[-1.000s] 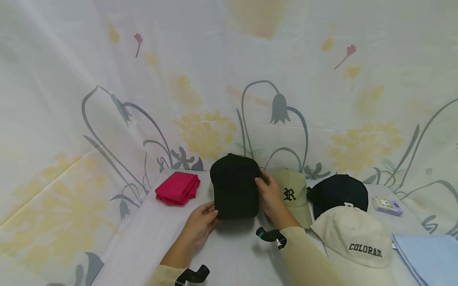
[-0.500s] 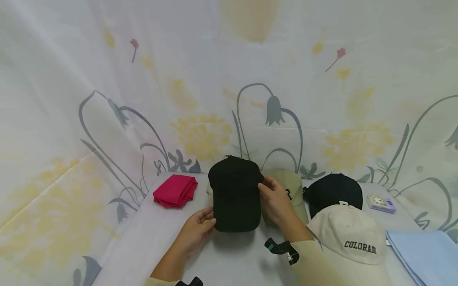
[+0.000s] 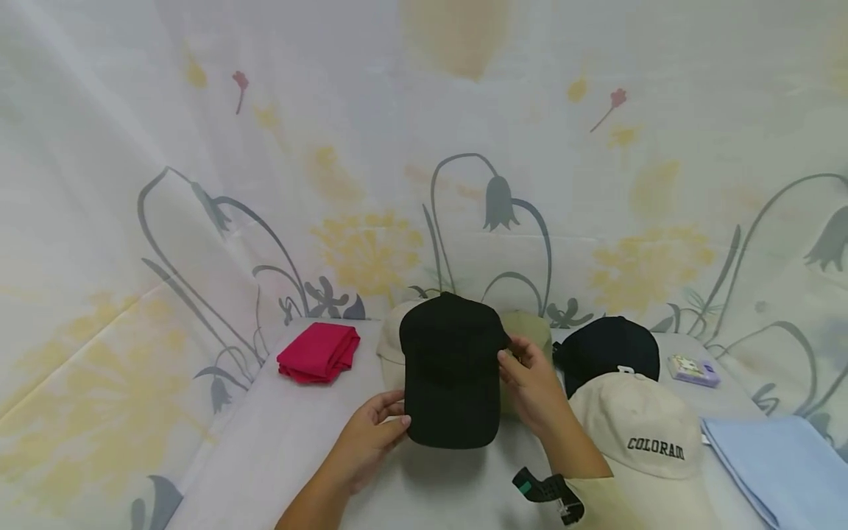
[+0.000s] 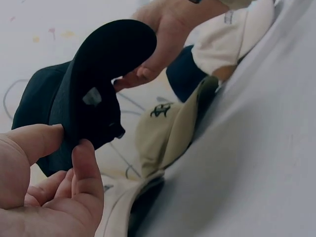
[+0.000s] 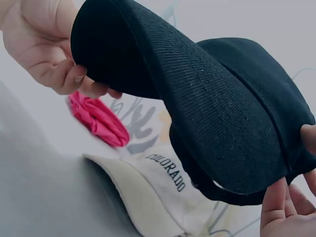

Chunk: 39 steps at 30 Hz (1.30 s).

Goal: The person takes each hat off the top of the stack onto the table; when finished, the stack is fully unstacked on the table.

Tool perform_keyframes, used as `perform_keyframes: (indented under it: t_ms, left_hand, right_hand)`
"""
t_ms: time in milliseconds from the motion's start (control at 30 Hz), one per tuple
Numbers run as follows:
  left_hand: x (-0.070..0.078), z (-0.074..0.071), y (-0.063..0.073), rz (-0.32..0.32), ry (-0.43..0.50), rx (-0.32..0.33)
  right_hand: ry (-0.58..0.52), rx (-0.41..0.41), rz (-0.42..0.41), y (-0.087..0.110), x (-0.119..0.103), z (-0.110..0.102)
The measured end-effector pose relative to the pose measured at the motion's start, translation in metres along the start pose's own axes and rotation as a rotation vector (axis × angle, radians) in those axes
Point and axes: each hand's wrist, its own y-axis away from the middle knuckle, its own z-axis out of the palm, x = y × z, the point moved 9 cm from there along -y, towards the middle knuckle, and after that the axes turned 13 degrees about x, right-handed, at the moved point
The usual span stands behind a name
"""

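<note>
A plain black baseball cap (image 3: 453, 372) is held up in front of me, its brim hanging down toward my body. On its left, my left hand (image 3: 371, 438) pinches the brim's edge between thumb and fingers. My right hand (image 3: 533, 383) grips the other side, where the crown meets the brim. The right wrist view gives the brim's ribbed stitching on the black cap (image 5: 207, 113) up close. In the left wrist view the underside of the cap (image 4: 94, 84) shows a pale label inside. Behind it, an off-white cap (image 3: 391, 346) and an olive cap (image 3: 530, 327) are partly hidden.
To the right sit another black cap (image 3: 612, 350) and a cream cap (image 3: 636, 423) lettered COLORADO. A small purple-and-white packet (image 3: 693, 370) and a folded light-blue cloth (image 3: 775, 456) lie beyond. A folded red cloth (image 3: 319, 353) lies at the back left of the white-covered table (image 3: 265, 449).
Both hands have brought the black cap slightly lower and to the right, and it looks larger. More of the off-white cap behind it shows on the left, less of the olive one.
</note>
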Motion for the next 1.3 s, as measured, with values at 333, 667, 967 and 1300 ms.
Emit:
perform_keyframes:
  t_ms: [333, 667, 967, 1300]
  left_hand:
    - [-0.001, 0.027, 0.019, -0.015, 0.002, -0.045]
    - [-0.017, 0.053, 0.035, -0.051, -0.062, -0.049]
    - [-0.037, 0.075, 0.033, -0.089, -0.165, -0.044]
    - [-0.063, 0.091, 0.020, -0.123, -0.276, -0.035]
  right_hand:
    - [0.075, 0.036, 0.018, 0.024, -0.008, -0.029]
    - [0.114, 0.081, 0.014, 0.046, -0.006, -0.065]
    - [0.213, 0.161, 0.063, 0.051, 0.000, -0.097]
    - [0.428, 0.270, 0.107, 0.045, 0.013, -0.125]
